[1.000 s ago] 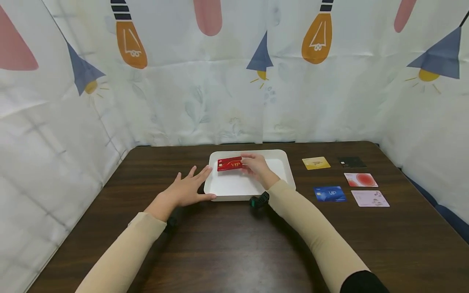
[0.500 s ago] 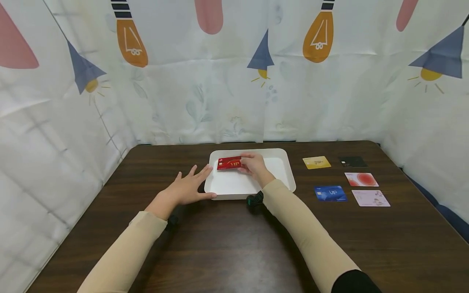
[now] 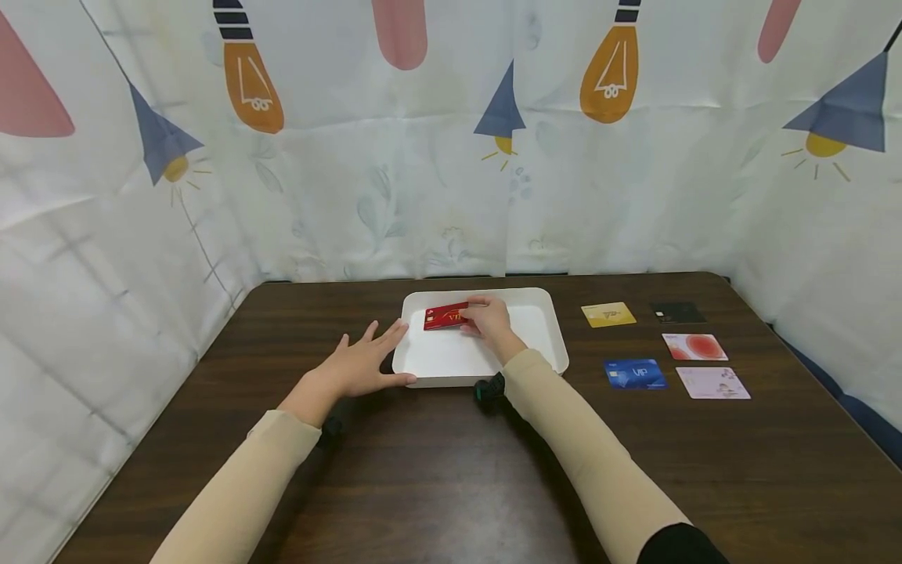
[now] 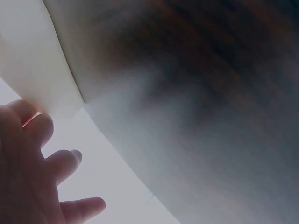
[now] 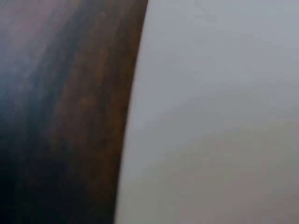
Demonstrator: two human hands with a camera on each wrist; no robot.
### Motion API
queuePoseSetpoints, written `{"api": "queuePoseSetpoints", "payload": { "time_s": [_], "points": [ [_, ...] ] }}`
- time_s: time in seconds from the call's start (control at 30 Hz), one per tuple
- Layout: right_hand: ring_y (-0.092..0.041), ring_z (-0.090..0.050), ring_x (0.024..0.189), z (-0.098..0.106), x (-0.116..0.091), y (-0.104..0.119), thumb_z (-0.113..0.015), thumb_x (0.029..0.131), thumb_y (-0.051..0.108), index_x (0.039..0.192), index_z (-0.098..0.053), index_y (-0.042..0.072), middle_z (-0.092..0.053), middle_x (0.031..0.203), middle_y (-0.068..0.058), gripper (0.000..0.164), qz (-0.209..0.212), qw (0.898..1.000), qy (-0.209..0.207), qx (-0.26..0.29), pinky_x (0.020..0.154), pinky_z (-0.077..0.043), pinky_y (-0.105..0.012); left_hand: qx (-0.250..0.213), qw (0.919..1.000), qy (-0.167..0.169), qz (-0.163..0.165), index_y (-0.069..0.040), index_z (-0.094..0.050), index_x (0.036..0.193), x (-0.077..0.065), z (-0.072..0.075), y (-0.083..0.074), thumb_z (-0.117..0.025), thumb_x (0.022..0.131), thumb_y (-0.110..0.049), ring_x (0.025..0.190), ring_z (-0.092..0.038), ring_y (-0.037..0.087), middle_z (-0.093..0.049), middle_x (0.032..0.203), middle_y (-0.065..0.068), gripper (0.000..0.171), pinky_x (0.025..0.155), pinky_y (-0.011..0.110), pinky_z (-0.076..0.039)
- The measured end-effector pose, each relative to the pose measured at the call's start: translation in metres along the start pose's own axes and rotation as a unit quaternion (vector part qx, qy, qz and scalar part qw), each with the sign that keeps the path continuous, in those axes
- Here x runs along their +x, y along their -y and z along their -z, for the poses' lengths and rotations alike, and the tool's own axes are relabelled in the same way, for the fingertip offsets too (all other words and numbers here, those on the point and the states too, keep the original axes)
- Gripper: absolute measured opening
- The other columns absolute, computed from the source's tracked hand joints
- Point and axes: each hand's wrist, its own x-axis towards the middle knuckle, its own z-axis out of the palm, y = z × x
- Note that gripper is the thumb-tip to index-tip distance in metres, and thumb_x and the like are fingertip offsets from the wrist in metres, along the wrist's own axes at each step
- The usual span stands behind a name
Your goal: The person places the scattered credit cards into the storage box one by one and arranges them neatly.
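Observation:
A red VIP card is pinched at its right end by my right hand, over the white tray. The hand covers that end of the card. My left hand has its fingers spread at the tray's left side, with fingertips and thumb right at the rim. In the left wrist view the left hand's fingers show beside the tray wall. Only the blurred tray and the table fill the right wrist view; the right hand is out of it.
On the dark wooden table, right of the tray, lie several cards: yellow, black, white with a red circle, blue VIP and pale pink. A printed curtain hangs behind the table.
The red card has shifted slightly to the right over the tray, and my right fingers now cover more of its lettering. The left hand stays at the tray's left side.

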Motion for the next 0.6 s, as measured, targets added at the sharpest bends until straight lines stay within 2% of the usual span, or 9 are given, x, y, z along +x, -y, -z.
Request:
{"api": "queuePoseSetpoints", "payload": {
  "time_s": [0.1, 0.23, 0.33, 0.47, 0.6],
  "points": [
    [-0.017, -0.063, 0.087, -0.0010, 0.0017, -0.0002, -0.077, 0.091, 0.001, 0.136, -0.064, 0.002, -0.059, 0.140, -0.018, 0.047, 0.014, 0.998, 0.002, -0.068, 0.074, -0.059, -0.025, -0.002, 1.0000, -0.001, -0.001, -0.017, -0.017, 0.166, 0.0000, -0.0001, -0.0003, -0.063, 0.089, -0.070, 0.154, -0.010, 0.043, -0.017, 0.170, 0.008, 0.103, 0.113, 0.077, -0.008],
    [-0.026, -0.058, 0.113, -0.0026, 0.0013, 0.0002, -0.081, 0.087, 0.001, 0.137, -0.065, 0.003, -0.064, 0.132, -0.018, 0.052, 0.035, 0.987, 0.000, -0.158, 0.091, -0.057, -0.031, -0.005, 1.0000, -0.002, -0.003, -0.017, -0.018, 0.166, -0.0012, -0.0002, 0.0001, -0.063, 0.089, -0.071, 0.154, -0.011, 0.044, -0.017, 0.170, 0.008, 0.104, 0.113, 0.077, -0.008],
    [-0.028, -0.057, 0.116, -0.0038, 0.0004, -0.0001, -0.082, 0.086, 0.001, 0.136, -0.064, 0.003, -0.064, 0.130, -0.017, 0.053, 0.049, 0.980, 0.004, -0.191, 0.094, -0.056, -0.032, -0.005, 1.0000, -0.004, -0.004, -0.016, -0.018, 0.166, -0.0013, -0.0002, 0.0005, -0.062, 0.089, -0.072, 0.154, -0.011, 0.044, -0.017, 0.170, 0.009, 0.104, 0.112, 0.078, -0.009],
    [-0.027, -0.058, 0.112, -0.0055, 0.0013, -0.0009, -0.083, 0.086, 0.004, 0.137, -0.064, 0.003, -0.065, 0.128, -0.016, 0.054, 0.063, 0.972, 0.011, -0.225, 0.093, -0.056, -0.033, -0.005, 1.0000, -0.004, -0.002, -0.016, -0.018, 0.166, -0.0004, -0.0002, 0.0011, -0.062, 0.089, -0.072, 0.154, -0.011, 0.045, -0.018, 0.170, 0.010, 0.105, 0.112, 0.078, -0.009],
    [-0.027, -0.056, 0.116, -0.0064, 0.0006, -0.0007, -0.082, 0.087, 0.005, 0.137, -0.065, 0.003, -0.064, 0.132, -0.016, 0.053, 0.074, 0.966, 0.014, -0.247, 0.094, -0.055, -0.033, -0.007, 1.0000, -0.003, -0.001, -0.016, -0.018, 0.166, 0.0001, -0.0007, 0.0013, -0.062, 0.089, -0.072, 0.154, -0.011, 0.045, -0.018, 0.170, 0.010, 0.105, 0.112, 0.078, -0.008]
  ]
}}
